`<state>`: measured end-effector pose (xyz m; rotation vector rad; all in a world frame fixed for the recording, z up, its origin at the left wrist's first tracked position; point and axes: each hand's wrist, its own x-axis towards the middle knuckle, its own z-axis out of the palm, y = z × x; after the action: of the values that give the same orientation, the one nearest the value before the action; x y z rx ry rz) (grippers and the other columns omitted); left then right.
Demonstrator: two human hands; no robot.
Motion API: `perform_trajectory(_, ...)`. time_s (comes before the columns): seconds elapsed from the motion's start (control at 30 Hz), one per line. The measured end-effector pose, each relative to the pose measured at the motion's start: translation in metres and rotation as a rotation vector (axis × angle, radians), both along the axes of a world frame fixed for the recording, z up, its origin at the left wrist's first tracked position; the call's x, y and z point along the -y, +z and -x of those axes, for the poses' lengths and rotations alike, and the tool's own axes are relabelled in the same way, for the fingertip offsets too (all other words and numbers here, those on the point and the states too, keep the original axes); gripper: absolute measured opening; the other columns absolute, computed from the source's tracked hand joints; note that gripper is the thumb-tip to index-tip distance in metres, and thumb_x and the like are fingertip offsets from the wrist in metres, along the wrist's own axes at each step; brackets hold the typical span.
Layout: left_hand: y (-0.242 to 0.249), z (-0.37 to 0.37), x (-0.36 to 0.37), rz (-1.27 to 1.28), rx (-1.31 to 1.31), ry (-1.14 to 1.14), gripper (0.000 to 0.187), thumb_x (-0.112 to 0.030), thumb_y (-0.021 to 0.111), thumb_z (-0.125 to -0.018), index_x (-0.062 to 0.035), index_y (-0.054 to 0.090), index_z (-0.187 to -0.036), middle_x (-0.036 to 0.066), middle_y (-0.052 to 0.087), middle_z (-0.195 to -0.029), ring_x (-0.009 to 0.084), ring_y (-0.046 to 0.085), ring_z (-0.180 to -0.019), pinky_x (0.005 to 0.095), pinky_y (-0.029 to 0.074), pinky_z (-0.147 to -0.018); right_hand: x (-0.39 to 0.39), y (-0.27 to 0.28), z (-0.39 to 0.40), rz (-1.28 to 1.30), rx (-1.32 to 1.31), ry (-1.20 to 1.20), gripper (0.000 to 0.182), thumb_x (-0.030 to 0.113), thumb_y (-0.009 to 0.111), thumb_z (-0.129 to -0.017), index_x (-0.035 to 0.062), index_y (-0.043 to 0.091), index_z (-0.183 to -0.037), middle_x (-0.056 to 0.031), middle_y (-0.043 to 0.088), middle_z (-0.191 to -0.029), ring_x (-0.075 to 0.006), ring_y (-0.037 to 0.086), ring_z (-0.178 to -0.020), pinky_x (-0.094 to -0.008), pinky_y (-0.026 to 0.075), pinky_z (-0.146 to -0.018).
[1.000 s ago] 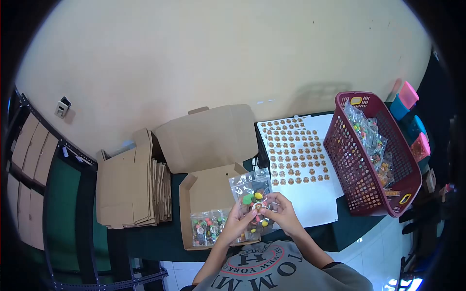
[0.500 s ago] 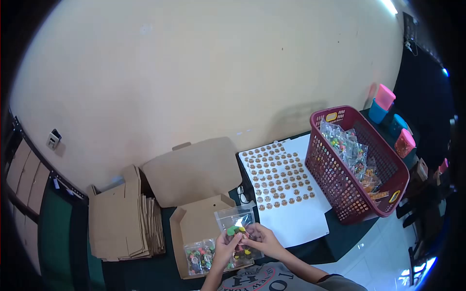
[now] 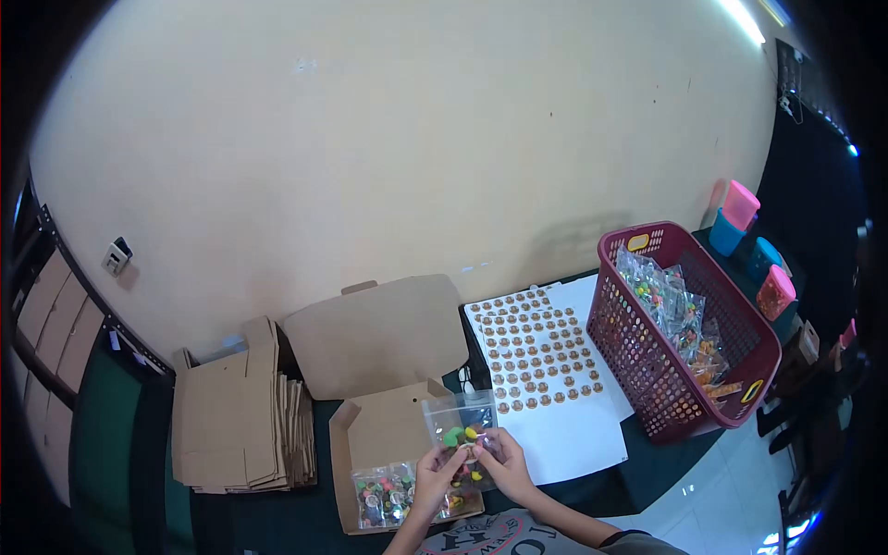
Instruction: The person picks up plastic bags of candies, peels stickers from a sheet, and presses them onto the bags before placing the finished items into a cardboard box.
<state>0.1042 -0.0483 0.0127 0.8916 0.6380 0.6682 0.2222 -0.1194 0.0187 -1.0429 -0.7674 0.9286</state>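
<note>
A clear zip bag [image 3: 460,407] of colourful candies is held upright between my two hands, above the front of an open cardboard box [image 3: 384,421]. My left hand [image 3: 437,476] grips the bag's left side with fingers curled behind it. On the opposite side, my right hand [image 3: 507,467] holds it the same way. Both thumbs press on the front of the bag at a small round sticker [image 3: 469,451], partly covered by them. Similar filled bags [image 3: 381,495] lie inside the box, at its front left.
White sheets of round stickers [image 3: 564,444] lie to the right of the box. Beyond them stands a maroon basket [image 3: 638,361] with many filled bags [image 3: 671,296]. Flattened cardboard boxes [image 3: 227,421] are stacked at left. Pink and blue containers [image 3: 729,231] stand behind the basket.
The camera view has shifted, so the scene sits slightly lower and to the right. My thumbs have moved apart on the bag's front, and the round sticker shows between them.
</note>
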Motion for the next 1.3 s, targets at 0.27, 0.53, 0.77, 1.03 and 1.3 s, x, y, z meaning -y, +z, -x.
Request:
perform_trajectory(0.27,0.017,0.008,-0.020,-0.186,-0.040,-0.040,0.021,-0.011,0.057,-0.084,0.0008,0.056,-0.101,0.003,0.060,-0.085,0.0078,0.056,-0.069,0.0208,0.046,-0.064,-0.016,-0.002,-0.011,0.022,0.115,0.030,0.020,0.013,0.063,-0.080,-0.0018,0.054,-0.089,-0.0009,0.057,-0.076,-0.0035,0.051,-0.064,-0.0185,0.042,-0.057)
perform_trajectory(0.53,0.018,0.017,-0.017,-0.285,-0.062,-0.183,0.029,-0.008,0.056,-0.083,0.0031,0.050,-0.110,0.007,0.059,-0.092,0.0116,0.057,-0.079,0.0253,0.049,-0.074,-0.012,0.005,-0.029,0.027,0.312,0.165,0.016,0.013,0.064,-0.079,-0.0012,0.059,-0.085,0.0011,0.059,-0.072,-0.0014,0.051,-0.064,-0.0175,0.042,-0.055)
perform_trajectory(0.77,0.034,0.009,-0.022,-0.075,-0.032,-0.191,0.027,-0.016,0.056,-0.084,-0.0005,0.053,-0.105,0.006,0.060,-0.084,0.0110,0.058,-0.073,0.0225,0.047,-0.066,-0.011,0.021,-0.037,0.039,0.108,0.277,0.019,0.008,0.052,-0.086,-0.0033,0.053,-0.101,-0.0027,0.058,-0.091,-0.0068,0.055,-0.081,-0.0213,0.046,-0.069)
perform_trajectory(1.03,0.058,-0.009,-0.030,-0.206,-0.015,-0.155,0.026,-0.019,0.056,-0.085,-0.0007,0.054,-0.103,0.002,0.059,-0.081,0.0060,0.056,-0.069,0.0185,0.044,-0.061,-0.022,0.034,-0.037,0.056,0.289,0.087,0.011,0.010,0.054,-0.085,-0.0007,0.054,-0.083,0.0004,0.055,-0.075,-0.0025,0.051,-0.069,-0.0184,0.043,-0.057)
perform_trajectory(1.3,0.060,-0.022,-0.005,-0.452,-0.136,0.134,0.019,-0.014,0.057,-0.084,0.0022,0.057,-0.095,0.001,0.058,-0.074,0.0033,0.052,-0.060,0.0165,0.044,-0.052,-0.023,0.040,-0.024,-0.089,0.701,-0.284,0.020,0.013,0.060,-0.080,-0.0018,0.052,-0.070,-0.0063,0.053,-0.055,-0.0073,0.047,-0.050,-0.0225,0.037,-0.046)
